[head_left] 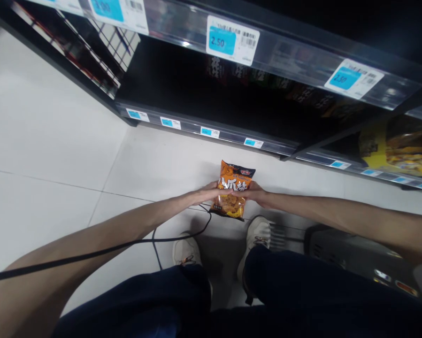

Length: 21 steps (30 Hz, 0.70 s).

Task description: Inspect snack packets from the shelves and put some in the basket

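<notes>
Between my two hands is an orange snack bag (232, 203) with a dark top edge and large white lettering, its front turned up toward me. My left hand (211, 191) grips its left side, the thumb lying across the front. On the opposite side my right hand (256, 193) holds the bag, its thumb also on the front. Both hands' fingers behind the bag are hidden. The bag is held in front of the bottom shelf, over the pale floor and just beyond my shoes.
A dark store shelf (196, 101) with price tags (233, 40) runs across the top; several packets (239, 70) sit deep in shadow. Yellow packages (408, 145) stand at right. A black cord (126, 244) crosses my left arm. A grey case-like object (351, 253) lies beside my right leg.
</notes>
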{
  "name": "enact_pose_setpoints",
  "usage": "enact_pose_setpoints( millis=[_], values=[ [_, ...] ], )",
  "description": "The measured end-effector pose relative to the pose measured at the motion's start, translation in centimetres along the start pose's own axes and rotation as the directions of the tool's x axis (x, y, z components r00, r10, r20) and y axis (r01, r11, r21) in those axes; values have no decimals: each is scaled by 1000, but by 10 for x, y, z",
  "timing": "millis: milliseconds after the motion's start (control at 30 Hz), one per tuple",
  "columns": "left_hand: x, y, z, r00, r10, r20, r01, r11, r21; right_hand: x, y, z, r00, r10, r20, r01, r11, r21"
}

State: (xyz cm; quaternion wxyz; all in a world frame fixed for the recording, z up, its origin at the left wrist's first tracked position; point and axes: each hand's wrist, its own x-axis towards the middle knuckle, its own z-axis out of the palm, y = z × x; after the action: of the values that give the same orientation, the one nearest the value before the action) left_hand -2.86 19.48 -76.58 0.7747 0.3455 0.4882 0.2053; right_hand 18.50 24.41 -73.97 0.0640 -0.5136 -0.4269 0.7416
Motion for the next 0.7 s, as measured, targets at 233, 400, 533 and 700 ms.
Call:
enact_pose_setpoints(
  millis=[233,400,533,700],
  values=[
    [1,-1,-1,1000,2,-4,-2,1000,31,1,1,-1,1000,0,-6,0,1000,-24],
    [1,-1,-1,1000,5,-1,-5,1000,17,1,1,-1,1000,3,0,-3,1000,-24],
    [0,1,0,1000,-5,-6,5,1000,13,3,4,-2,1000,-4,14,4,1000,-20],
    [-2,4,2,1000,-11,-16,11,1000,19,5,6,-3,1000,-2,21,2,999,-32]
  ],
)
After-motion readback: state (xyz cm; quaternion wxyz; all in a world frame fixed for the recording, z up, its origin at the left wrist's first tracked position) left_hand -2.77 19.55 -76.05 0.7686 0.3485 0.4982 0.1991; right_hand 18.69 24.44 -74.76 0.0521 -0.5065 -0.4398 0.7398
